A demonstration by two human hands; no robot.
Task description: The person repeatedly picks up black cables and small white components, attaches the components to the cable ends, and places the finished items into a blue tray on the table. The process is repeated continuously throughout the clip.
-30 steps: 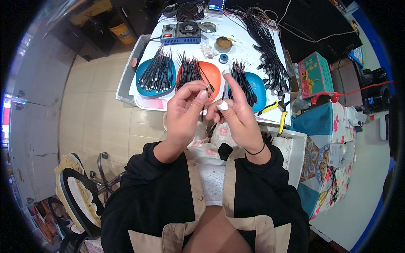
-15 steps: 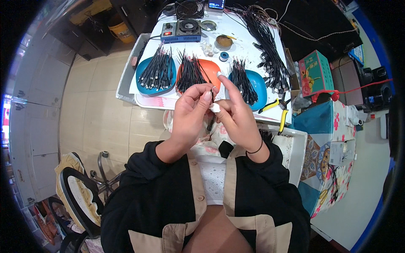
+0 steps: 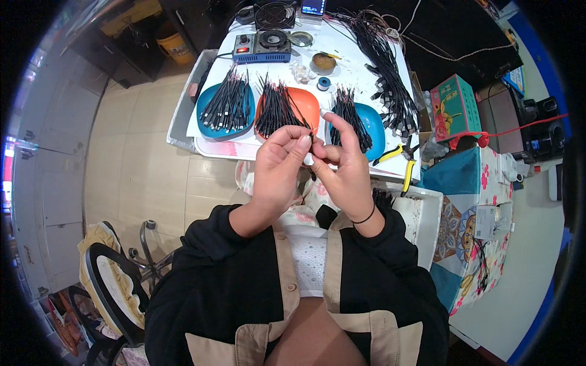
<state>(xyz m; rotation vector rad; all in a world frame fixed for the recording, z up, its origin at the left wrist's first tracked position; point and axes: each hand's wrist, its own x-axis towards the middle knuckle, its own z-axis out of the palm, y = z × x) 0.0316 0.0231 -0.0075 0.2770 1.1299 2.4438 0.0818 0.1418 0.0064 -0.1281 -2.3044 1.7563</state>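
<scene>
Both hands are raised together in front of the white bench (image 3: 342, 73), just short of its near edge. The left hand (image 3: 278, 165) is curled, thumb and forefinger pinched on a short black wire lead (image 3: 312, 135) at its 1 o'clock; the right hand (image 3: 345, 161) pinches a small white piece (image 3: 308, 160) against it. Behind them lie three shallow plastic dishes of black leads: blue (image 3: 210, 107) at 11 o'clock, orange (image 3: 308, 104) at 12, blue (image 3: 373, 131) at 1. The grip looks fingertip-thin; a slip could drop the lead into the lap.
</scene>
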